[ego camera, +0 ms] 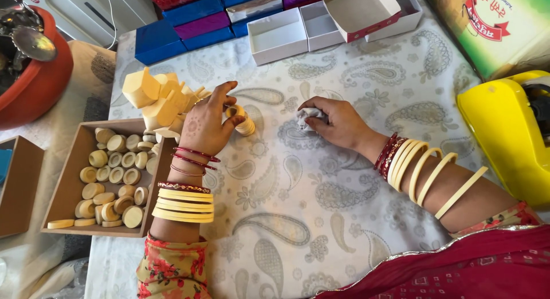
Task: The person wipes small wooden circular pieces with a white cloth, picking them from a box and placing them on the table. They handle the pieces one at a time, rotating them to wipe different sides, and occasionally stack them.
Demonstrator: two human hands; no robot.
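My left hand grips a short stack of cream-coloured bangles lying on its side on the paisley cloth. My right hand is closed around a small crumpled white cloth, just right of the stack. Both forearms carry cream and red bangles. A brown cardboard tray holding several rolls of cream bangles sits beside my left wrist. A pile of pale yellow wedge-shaped blocks lies just behind my left hand.
Open white boxes and blue, purple and red closed boxes line the far edge. A yellow tape dispenser stands at the right. A red bowl holding metal items sits far left, and another brown box is at the left edge.
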